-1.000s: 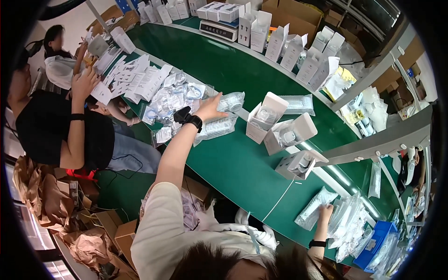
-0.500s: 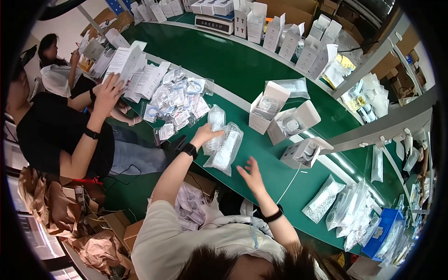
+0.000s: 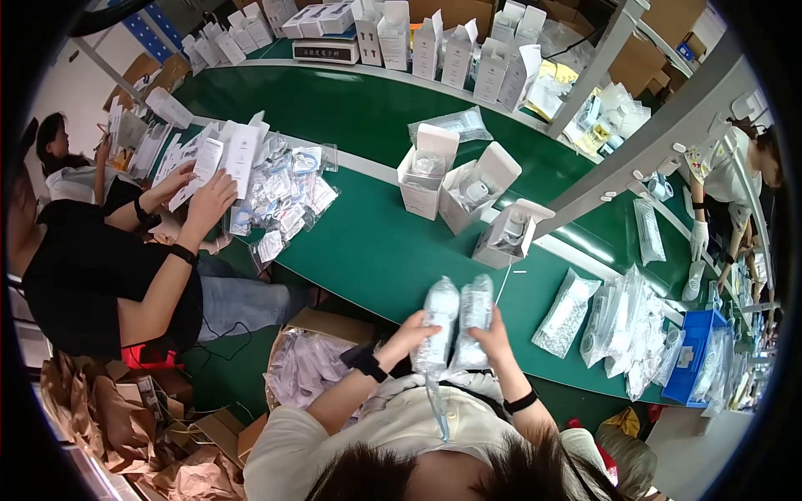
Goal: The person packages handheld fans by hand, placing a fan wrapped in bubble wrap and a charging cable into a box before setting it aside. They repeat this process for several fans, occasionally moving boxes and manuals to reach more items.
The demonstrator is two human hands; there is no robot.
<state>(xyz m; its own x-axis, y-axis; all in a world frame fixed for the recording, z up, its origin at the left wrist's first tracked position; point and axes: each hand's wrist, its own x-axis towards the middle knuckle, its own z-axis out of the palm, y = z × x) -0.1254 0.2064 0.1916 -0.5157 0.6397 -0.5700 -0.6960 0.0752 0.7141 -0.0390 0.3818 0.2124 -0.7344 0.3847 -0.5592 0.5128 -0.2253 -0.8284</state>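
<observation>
Close to my body, at the table's near edge, I hold two clear bubble-wrapped packages upright side by side. My left hand [image 3: 408, 336] is closed round the left bubble-wrapped package [image 3: 439, 311], and my right hand [image 3: 494, 341] grips the right bubble-wrapped package [image 3: 475, 312]. What lies inside the wrap is too blurred to name. Beyond them three open white boxes stand in a slanting row: the left box [image 3: 419, 199], the middle box [image 3: 459, 215] and the right box [image 3: 493, 248]. Wrapped contents show in their tops.
Left of me a co-worker's hands [image 3: 210, 194] hold white printed cartons beside a heap of small clear bags [image 3: 284, 184]. More bubble-wrapped packages [image 3: 618, 321] and a blue bin [image 3: 692, 355] lie to the right. A metal post [image 3: 647, 138] slants over the table.
Both packages have come off the table toward my body. My right hand, empty before, now grips one. The view has shifted, and the co-worker's hands have moved on the cartons.
</observation>
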